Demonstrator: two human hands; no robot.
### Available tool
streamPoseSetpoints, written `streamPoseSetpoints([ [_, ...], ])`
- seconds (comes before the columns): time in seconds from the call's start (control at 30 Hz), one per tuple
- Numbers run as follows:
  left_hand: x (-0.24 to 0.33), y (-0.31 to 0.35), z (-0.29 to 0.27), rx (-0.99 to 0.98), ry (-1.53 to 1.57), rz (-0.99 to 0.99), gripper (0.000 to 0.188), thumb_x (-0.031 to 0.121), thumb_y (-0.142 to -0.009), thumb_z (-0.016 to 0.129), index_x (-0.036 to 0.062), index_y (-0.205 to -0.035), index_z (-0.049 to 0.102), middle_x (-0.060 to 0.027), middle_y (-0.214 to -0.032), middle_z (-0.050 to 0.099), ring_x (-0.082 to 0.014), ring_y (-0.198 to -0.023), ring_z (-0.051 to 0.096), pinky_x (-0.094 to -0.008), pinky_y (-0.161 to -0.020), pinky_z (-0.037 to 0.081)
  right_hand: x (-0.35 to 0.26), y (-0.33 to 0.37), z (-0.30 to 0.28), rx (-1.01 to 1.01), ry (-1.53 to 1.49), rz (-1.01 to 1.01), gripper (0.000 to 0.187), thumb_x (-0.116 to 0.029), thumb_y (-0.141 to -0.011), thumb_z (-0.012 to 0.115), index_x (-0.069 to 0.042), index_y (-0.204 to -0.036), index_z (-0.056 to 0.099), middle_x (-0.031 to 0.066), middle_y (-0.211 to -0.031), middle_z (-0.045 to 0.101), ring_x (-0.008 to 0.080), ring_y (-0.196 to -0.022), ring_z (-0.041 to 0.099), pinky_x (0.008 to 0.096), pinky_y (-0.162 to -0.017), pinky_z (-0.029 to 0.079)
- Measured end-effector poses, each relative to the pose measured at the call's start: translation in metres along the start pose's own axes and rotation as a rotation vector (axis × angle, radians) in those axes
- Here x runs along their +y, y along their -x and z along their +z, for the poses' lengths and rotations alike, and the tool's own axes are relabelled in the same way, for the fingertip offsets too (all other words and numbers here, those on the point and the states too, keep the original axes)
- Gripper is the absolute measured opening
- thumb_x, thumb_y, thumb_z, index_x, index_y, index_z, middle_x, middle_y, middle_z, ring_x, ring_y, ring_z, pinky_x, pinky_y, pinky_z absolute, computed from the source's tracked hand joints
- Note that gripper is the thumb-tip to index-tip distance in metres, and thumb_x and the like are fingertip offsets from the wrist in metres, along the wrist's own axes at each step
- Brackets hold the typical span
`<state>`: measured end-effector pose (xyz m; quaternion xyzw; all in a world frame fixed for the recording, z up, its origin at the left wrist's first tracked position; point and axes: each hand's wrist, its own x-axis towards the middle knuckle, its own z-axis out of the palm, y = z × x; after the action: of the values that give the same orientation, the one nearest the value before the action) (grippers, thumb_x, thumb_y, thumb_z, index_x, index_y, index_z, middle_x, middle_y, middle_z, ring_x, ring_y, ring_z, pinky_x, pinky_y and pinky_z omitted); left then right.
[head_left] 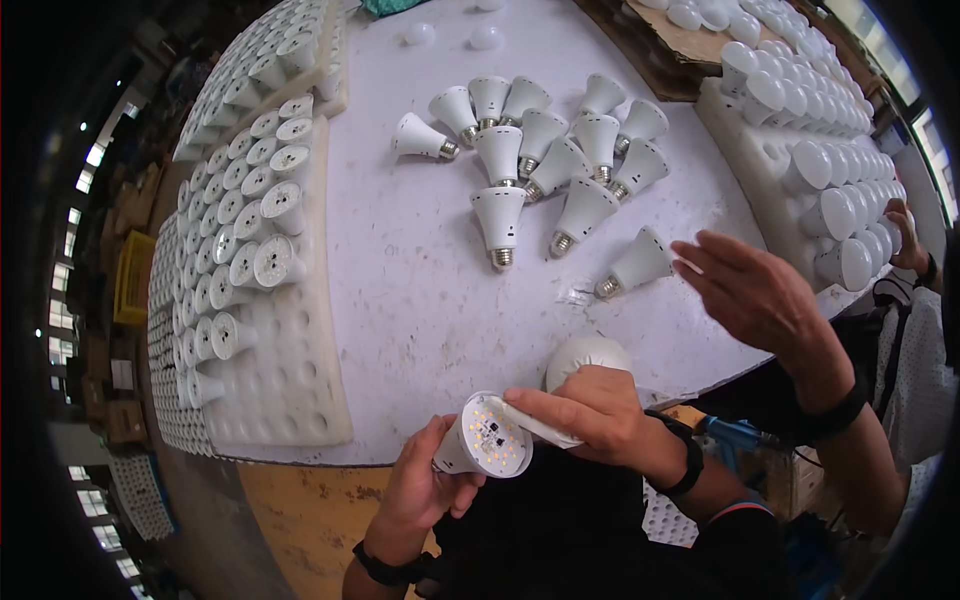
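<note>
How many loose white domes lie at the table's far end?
3: left dome, right dome, and behind it a third dome at the picture's top edge; others may be hidden.

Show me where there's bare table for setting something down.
The widest bare patch of white table lies between the nearer left foam tray and the grouped bulbs, running toward the person's left hand. A narrower strip separates that group from the right foam tray. It's crowded among those bulbs and by the lone bulb near a co-worker's hand.
</note>
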<state>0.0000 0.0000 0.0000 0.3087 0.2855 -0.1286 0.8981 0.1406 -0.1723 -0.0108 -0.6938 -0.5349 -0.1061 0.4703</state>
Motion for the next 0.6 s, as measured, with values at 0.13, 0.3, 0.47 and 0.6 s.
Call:
streamPoseSetpoints([
  [0.13,0.0006,-0.0012,0.0008,0.002,-0.048,-0.003,0.049,0.042,-0.090,0.029,-0.0021,-0.107,0.044,-0.0132,-0.068,0.057,-0.0148,-0.039,0.050,-0.0224,-0.030,0.038,0.0001,-0.0009,0.0007,-0.019,0.008,-0.010,0.049,-0.014,-0.057,0.068,-0.007,-0.105,0.059,-0.0009,-0.054,0.043,0.0126,-0.044,0.044,0.0261,-0.042,0.036],
  [0.3,0.0026,0.0006,0.0025,0.026,-0.115,0.003,0.050,0.041,-0.090,0.030,-0.0030,-0.107,0.044,-0.0136,-0.068,0.057,-0.0152,-0.040,0.050,-0.0225,-0.030,0.038,-0.0003,-0.0018,0.0019,-0.025,0.016,-0.005,0.050,-0.012,-0.056,0.067,-0.007,-0.105,0.059,-0.0008,-0.055,0.044,0.0128,-0.045,0.045,0.0259,-0.042,0.037],
  [0.47,0.0031,-0.0005,0.0012,0.031,-0.153,0.032,0.051,0.040,-0.090,0.030,-0.0055,-0.107,0.043,-0.0156,-0.070,0.056,-0.0159,-0.042,0.052,-0.0234,-0.031,0.039,-0.0010,-0.0005,0.0021,-0.035,0.004,-0.015,0.051,-0.011,-0.055,0.066,-0.007,-0.105,0.059,-0.0005,-0.055,0.043,0.0129,-0.046,0.045,0.0259,-0.042,0.036],
  [0.6,0.0036,-0.0002,0.0013,-0.011,-0.168,0.048,0.050,0.039,-0.090,0.031,-0.0058,-0.108,0.042,-0.0160,-0.070,0.056,-0.0163,-0.044,0.053,-0.0235,-0.033,0.040,0.0008,-0.0028,0.0063,0.034,-0.009,-0.027,0.043,-0.011,-0.056,0.069,-0.006,-0.099,0.062,-0.0019,-0.051,0.040,0.0115,-0.041,0.041,0.0258,-0.038,0.031],
])
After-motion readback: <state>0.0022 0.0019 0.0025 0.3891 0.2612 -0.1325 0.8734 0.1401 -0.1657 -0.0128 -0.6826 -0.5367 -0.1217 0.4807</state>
